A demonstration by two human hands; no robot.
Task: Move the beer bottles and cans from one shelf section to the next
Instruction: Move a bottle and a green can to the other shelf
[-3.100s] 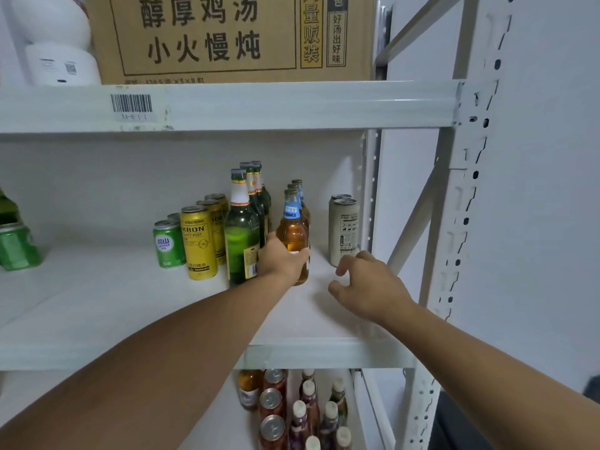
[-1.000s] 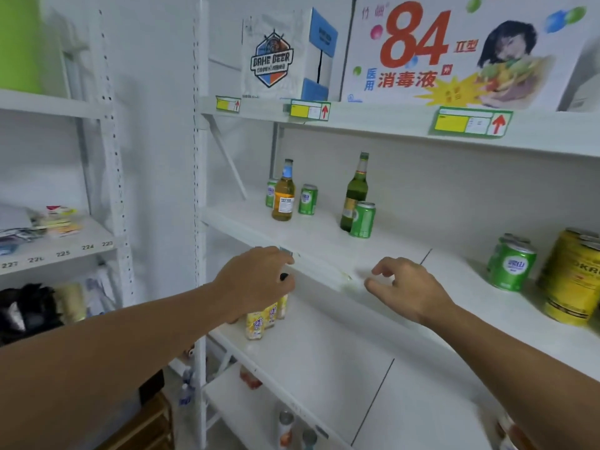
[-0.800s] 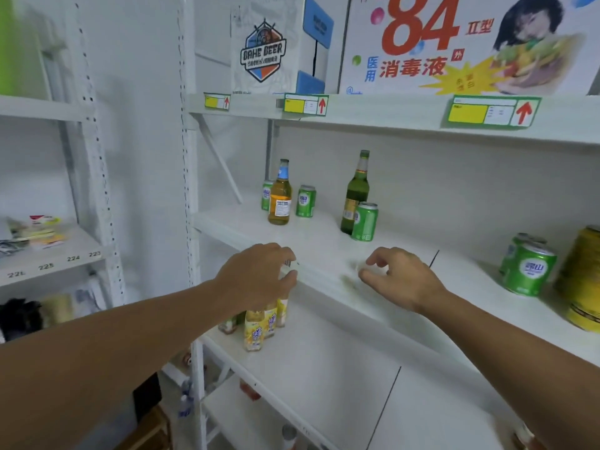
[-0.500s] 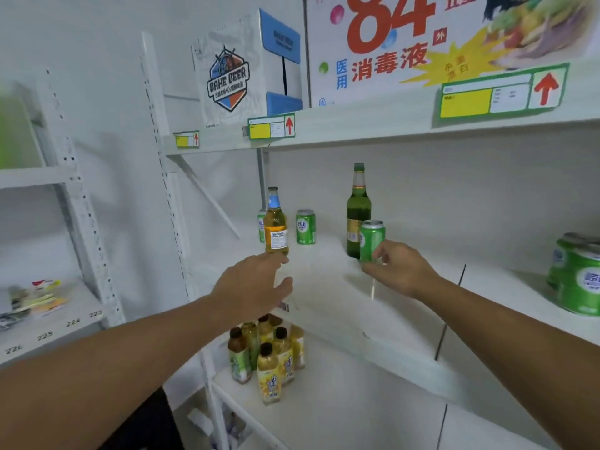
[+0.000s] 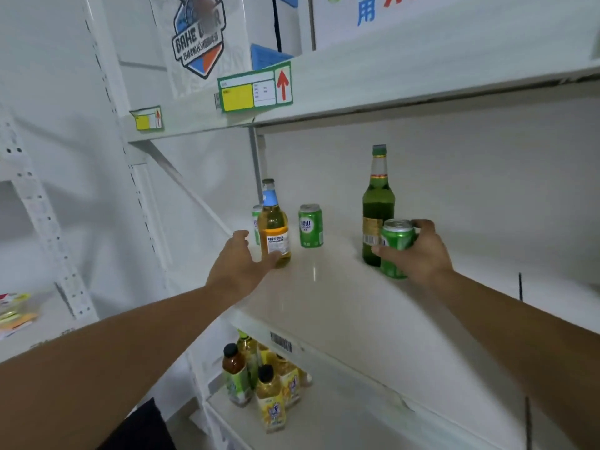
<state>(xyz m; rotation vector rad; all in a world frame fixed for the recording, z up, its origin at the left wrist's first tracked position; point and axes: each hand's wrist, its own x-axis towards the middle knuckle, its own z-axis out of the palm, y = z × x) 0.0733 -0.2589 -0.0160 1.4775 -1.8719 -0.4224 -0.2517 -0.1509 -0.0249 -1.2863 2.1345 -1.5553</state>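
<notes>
The right hand (image 5: 418, 254) grips a green can (image 5: 396, 246) standing upright on the shelf (image 5: 341, 303), fingers and thumb curled round its side. The can sits just in front of a tall green bottle (image 5: 378, 206), touching it or very nearly so; I cannot tell which. Since the can's long axis is vertical and the bottle stands directly behind it, a straight lift or a pull toward the person looks safer than any push inward, which could tip the bottle.

The left hand (image 5: 242, 264) reaches to an amber bottle (image 5: 274, 227), also upright, slightly ahead and right of the palm. The thumb touches its lower body and the fingers pass to its left side, so the grip reads as open, not yet closed round the glass. It is the nearer hand for that bottle.

Behind the amber bottle stand 2 more cans: one (image 5: 311, 226) just to its right, apart from it, and another (image 5: 256, 222) half hidden at its left. That hidden can lies close to the left fingers and may be knocked as they wrap round.

On the shelf below stand several juice bottles (image 5: 266, 384), out of the way.
</notes>
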